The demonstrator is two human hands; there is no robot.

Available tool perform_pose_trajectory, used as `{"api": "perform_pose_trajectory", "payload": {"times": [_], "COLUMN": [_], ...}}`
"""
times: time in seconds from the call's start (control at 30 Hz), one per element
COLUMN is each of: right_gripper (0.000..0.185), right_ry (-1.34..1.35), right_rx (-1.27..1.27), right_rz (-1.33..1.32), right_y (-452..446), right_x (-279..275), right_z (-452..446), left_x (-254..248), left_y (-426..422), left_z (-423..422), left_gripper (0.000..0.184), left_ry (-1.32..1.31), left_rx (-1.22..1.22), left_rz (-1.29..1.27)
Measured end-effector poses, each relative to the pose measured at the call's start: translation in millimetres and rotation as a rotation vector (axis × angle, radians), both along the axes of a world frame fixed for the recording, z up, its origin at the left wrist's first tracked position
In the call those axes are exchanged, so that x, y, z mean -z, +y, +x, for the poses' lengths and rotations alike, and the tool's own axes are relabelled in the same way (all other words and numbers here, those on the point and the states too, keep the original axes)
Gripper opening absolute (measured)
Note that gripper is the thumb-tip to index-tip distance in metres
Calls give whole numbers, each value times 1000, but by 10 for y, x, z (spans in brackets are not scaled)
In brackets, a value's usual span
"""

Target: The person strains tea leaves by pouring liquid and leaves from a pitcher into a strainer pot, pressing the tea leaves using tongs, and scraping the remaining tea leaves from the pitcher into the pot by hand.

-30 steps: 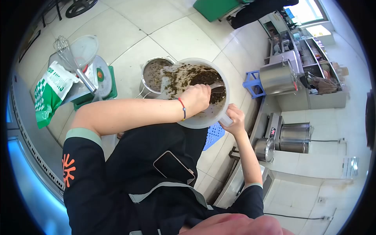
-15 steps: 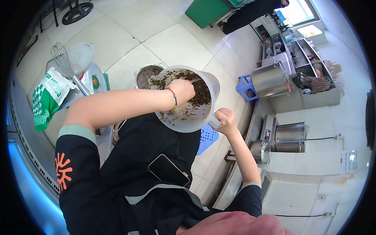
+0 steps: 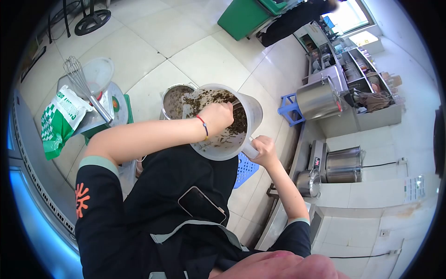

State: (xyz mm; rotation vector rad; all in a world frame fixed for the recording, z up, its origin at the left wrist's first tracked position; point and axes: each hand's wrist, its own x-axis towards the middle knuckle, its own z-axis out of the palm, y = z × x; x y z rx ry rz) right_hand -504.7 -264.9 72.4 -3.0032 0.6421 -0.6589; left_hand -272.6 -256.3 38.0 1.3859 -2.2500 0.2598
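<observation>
A large translucent plastic measuring jug point(image 3: 254, 111) is tilted above my lap, its mouth facing me. Dark, wet leaf-like bits point(image 3: 239, 122), resembling tea leaves, cling to its inside. My left hand point(image 3: 217, 120) reaches into the mouth, fingers closed around a thin metal utensil point(image 3: 236, 105) whose working end I cannot make out. My right hand point(image 3: 264, 149) grips the jug's handle point(image 3: 250, 149). Beside the jug's left rim stands a round metal pot point(image 3: 164, 105) holding a brownish mass, partly covered by the jug.
On the left, a whisk point(image 3: 81, 81) and a green-white bag point(image 3: 62, 118) lie by a scale point(image 3: 121, 109). A phone point(image 3: 200, 204) rests on my lap. Blue stools point(image 3: 291, 110), steel pots point(image 3: 344, 163) and a green bin point(image 3: 244, 21) stand around. Another person point(image 3: 292, 23) is at the back.
The view has shifted slightly. The jug sits a little lower and further right in the picture, with both hands keeping their hold. My left hand remains inside its mouth.
</observation>
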Motion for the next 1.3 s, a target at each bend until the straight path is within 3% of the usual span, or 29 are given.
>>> {"api": "perform_pose_trajectory", "payload": {"times": [0.07,0.27,0.4,0.47,0.57,0.63,0.7,0.77,0.83,0.9,0.97,1.03,1.07,1.1,1.17,1.2,1.23,1.3], "right_gripper": [32,28,27,28,28,28,25,23,21,20,19,18,17,32,37,39,37,40], "right_ry": [4,-2,-23,-53,-120,-170,-304,-422,-526,-598,-648,-586,-698,-855,-574,-692,-828,-1100], "right_rx": [-20,-28,37,99,194,224,291,397,547,659,777,856,927,949,1278,1183,1180,1267], "right_rz": [-22,1,42,61,72,62,20,49,164,137,144,76,296,271,354,59,224,521], "right_y": [55,68,54,81,112,126,176,230,321,467,622,682,706,811,916,979,1055,1228], "right_x": [-35,-11,66,85,150,218,275,334,405,490,625,913,1054,997,1082,1226,1378,1681], "right_z": [24,-17,-49,-37,-34,-66,-114,-238,-414,-536,-695,-903,-1005,-847,-1146,-1191,-1331,-1763], "left_x": [179,217,79,122,-147,-470,-591,-1030,-1142,-1160,-914,-244,37,306,703,912,1043,1045], "left_y": [-113,-47,29,-22,-88,-117,-197,88,309,638,902,1271,1447,1659,2195,2433,2689,2972], "left_z": [-127,-55,107,109,54,29,-73,-92,-31,147,404,739,832,922,929,936,912,851], "left_gripper": [27,28,20,16,12,22,38,49,38,31,25,21,20,18,15,15,15,15], "left_ry": [-122,-102,-17,-15,66,64,188,230,616,751,790,715,760,807,942,868,794,888], "left_rx": [-102,-59,21,44,-26,-1,-12,-79,171,244,193,-92,-225,-369,-744,-789,-812,-825], "left_rz": [-61,79,448,455,546,540,486,313,-237,-284,-292,-265,-190,-128,222,194,184,390]}}
